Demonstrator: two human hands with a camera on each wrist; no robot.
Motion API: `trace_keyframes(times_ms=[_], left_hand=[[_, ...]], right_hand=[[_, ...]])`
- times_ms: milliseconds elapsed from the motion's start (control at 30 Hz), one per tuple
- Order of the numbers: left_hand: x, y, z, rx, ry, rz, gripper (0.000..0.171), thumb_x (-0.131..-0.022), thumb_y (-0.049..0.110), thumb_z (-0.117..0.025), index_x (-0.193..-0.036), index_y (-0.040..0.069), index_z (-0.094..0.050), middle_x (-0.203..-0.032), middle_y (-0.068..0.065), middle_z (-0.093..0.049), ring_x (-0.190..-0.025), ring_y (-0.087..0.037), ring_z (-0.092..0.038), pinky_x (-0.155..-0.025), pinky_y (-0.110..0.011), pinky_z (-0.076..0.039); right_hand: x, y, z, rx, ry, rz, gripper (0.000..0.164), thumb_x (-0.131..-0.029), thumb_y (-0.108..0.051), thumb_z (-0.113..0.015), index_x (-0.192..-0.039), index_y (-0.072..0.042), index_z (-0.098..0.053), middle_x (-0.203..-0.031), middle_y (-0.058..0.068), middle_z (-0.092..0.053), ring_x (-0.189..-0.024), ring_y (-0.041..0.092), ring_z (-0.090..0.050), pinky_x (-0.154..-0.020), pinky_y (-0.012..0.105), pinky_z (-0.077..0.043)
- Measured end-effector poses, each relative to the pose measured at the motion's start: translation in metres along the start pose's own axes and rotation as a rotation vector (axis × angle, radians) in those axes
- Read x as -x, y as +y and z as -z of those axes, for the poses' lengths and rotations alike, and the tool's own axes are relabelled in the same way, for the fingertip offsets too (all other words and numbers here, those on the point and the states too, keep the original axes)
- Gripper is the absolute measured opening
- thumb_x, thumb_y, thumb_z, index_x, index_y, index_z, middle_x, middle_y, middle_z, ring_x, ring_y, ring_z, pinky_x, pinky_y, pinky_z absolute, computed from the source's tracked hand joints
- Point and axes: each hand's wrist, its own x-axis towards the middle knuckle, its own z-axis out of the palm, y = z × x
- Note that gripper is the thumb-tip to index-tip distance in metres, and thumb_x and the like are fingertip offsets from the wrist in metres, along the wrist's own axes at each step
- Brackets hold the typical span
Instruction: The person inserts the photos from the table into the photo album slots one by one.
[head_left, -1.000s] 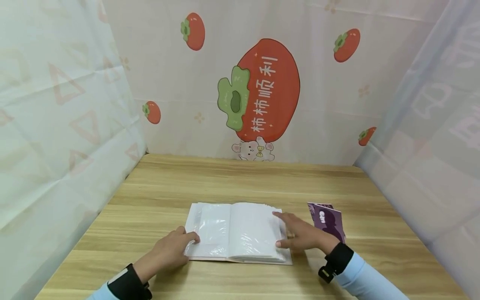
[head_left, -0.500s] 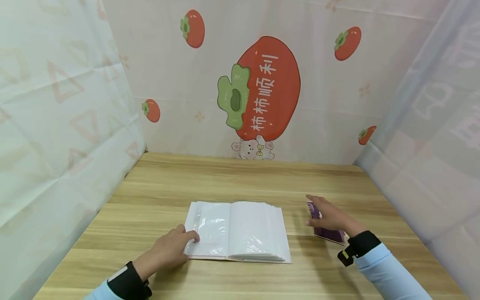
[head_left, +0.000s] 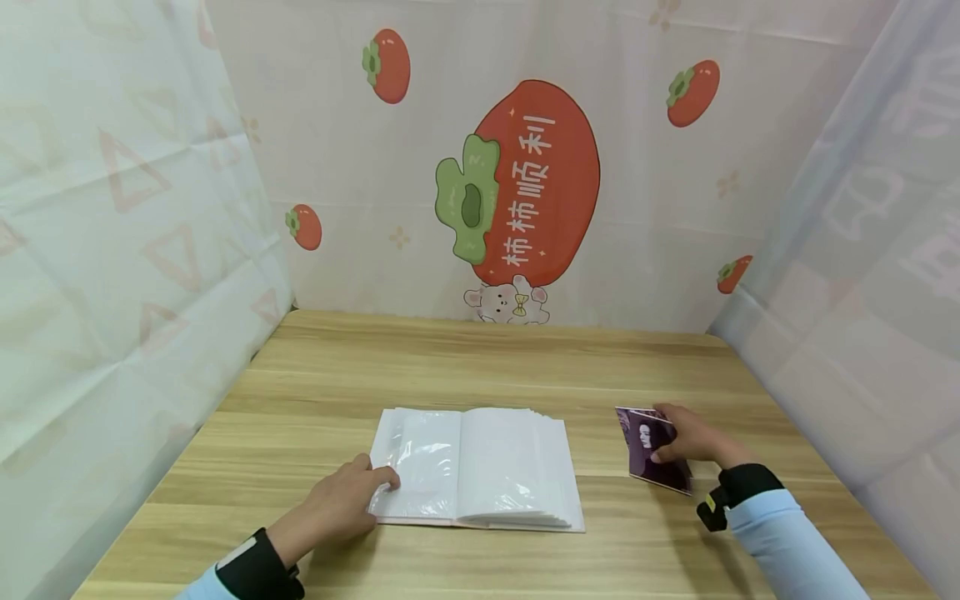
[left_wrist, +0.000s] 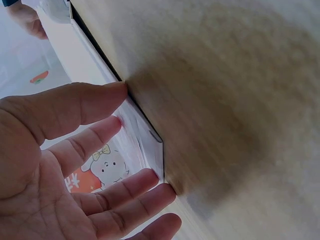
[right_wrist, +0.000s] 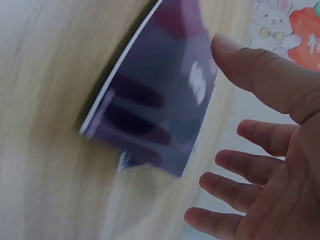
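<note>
A photo album [head_left: 495, 467] lies open on the table with white pages and clear, glossy plastic sleeves. My left hand [head_left: 341, 496] rests at its left edge, a fingertip over the left page. In the left wrist view the thumb and relaxed fingers [left_wrist: 125, 192] reach the album's edge [left_wrist: 145, 132]. To the right lies a small overlapping stack of purple picture cards [head_left: 651, 458]. Over its right side is my right hand [head_left: 697, 437]. The right wrist view shows the thumb tip at the edge of the top card [right_wrist: 155, 90], with the other fingers spread apart beside it.
The wooden table [head_left: 480, 358] ends at a back curtain [head_left: 337, 150] printed with persimmons. Further cloth hangs along the left and right sides. Bare wood separates the album from the cards.
My right hand has left the album's right page, moved right over the purple cards, and come down at their right side. The left hand has stayed at the album's left edge.
</note>
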Motion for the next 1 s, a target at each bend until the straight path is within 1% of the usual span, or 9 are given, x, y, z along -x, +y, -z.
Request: trace_keyframes(times_ms=[133,167,267,367,400,500,633,800,1000], left_hand=[[0.001,0.0,0.0,0.0,-0.003,-0.001,0.039,-0.064,0.001,-0.077,-0.098,0.016,-0.066,-0.084,-0.006,-0.043,-0.068,-0.021,-0.04,-0.054,-0.034,-0.035],[0.001,0.001,0.0,-0.001,-0.003,-0.001,0.039,-0.064,0.001,-0.077,-0.098,0.016,-0.066,-0.084,-0.006,-0.043,-0.068,-0.021,-0.04,-0.054,-0.034,-0.035],[0.002,0.0,-0.001,-0.003,0.0,-0.002,0.04,-0.063,0.0,-0.077,-0.097,0.016,-0.066,-0.083,-0.005,-0.043,-0.067,-0.02,-0.04,-0.054,-0.033,-0.034],[0.001,0.0,-0.002,-0.004,0.006,0.0,0.041,-0.062,-0.001,-0.076,-0.097,0.017,-0.066,-0.083,-0.005,-0.042,-0.067,-0.02,-0.039,-0.053,-0.033,-0.034],[0.001,0.0,-0.002,-0.004,0.006,0.002,0.041,-0.062,-0.001,-0.076,-0.097,0.017,-0.066,-0.083,-0.005,-0.042,-0.068,-0.02,-0.039,-0.053,-0.033,-0.034],[0.0,0.0,-0.002,-0.005,0.005,0.006,0.041,-0.062,0.0,-0.076,-0.098,0.017,-0.066,-0.083,-0.005,-0.042,-0.068,-0.02,-0.039,-0.053,-0.032,-0.034],[0.0,0.0,-0.002,-0.009,0.007,0.004,0.041,-0.062,-0.001,-0.075,-0.097,0.017,-0.066,-0.083,-0.005,-0.042,-0.068,-0.02,-0.039,-0.053,-0.032,-0.034],[-0.001,0.001,-0.002,-0.011,0.012,0.001,0.041,-0.061,-0.001,-0.075,-0.097,0.017,-0.066,-0.083,-0.005,-0.042,-0.068,-0.02,-0.039,-0.053,-0.032,-0.034],[-0.001,0.001,-0.002,-0.014,0.007,0.012,0.041,-0.061,-0.001,-0.075,-0.097,0.017,-0.065,-0.084,-0.005,-0.042,-0.068,-0.02,-0.039,-0.054,-0.032,-0.034]], right_hand=[[0.002,0.014,-0.002,-0.041,-0.017,-0.027,0.09,-0.061,-0.019,-0.086,-0.124,0.021,-0.036,-0.12,0.039,-0.042,-0.11,0.052,-0.04,-0.09,0.06,-0.032],[0.001,0.022,-0.003,-0.036,-0.016,-0.009,0.088,-0.062,-0.02,-0.085,-0.123,0.02,-0.037,-0.117,0.038,-0.044,-0.108,0.05,-0.042,-0.09,0.057,-0.035],[0.001,0.029,-0.006,-0.047,-0.031,-0.017,0.09,-0.061,-0.021,-0.086,-0.123,0.02,-0.036,-0.115,0.038,-0.045,-0.105,0.049,-0.044,-0.088,0.057,-0.036],[0.001,0.029,-0.006,-0.074,-0.047,-0.074,0.091,-0.061,-0.018,-0.085,-0.128,0.018,-0.035,-0.117,0.037,-0.044,-0.106,0.046,-0.044,-0.089,0.057,-0.035],[0.001,0.025,-0.005,-0.091,-0.055,-0.112,0.094,-0.059,-0.016,-0.086,-0.129,0.018,-0.033,-0.12,0.038,-0.043,-0.107,0.047,-0.042,-0.089,0.06,-0.033],[0.0,0.022,-0.004,-0.094,-0.069,-0.158,0.093,-0.06,-0.011,-0.085,-0.132,0.016,-0.032,-0.121,0.037,-0.042,-0.107,0.046,-0.042,-0.089,0.06,-0.033],[-0.001,0.023,-0.004,-0.073,-0.07,-0.184,0.091,-0.062,-0.008,-0.084,-0.132,0.015,-0.032,-0.119,0.036,-0.043,-0.104,0.044,-0.044,-0.088,0.059,-0.034],[-0.001,0.024,-0.005,-0.035,-0.04,-0.173,0.09,-0.059,-0.01,-0.086,-0.131,0.012,-0.037,-0.115,0.034,-0.047,-0.101,0.043,-0.045,-0.086,0.059,-0.036],[0.001,0.023,-0.007,0.047,0.024,-0.167,0.096,-0.055,-0.019,-0.088,-0.133,0.008,-0.038,-0.12,0.038,-0.038,-0.106,0.051,-0.037,-0.083,0.064,-0.034]])
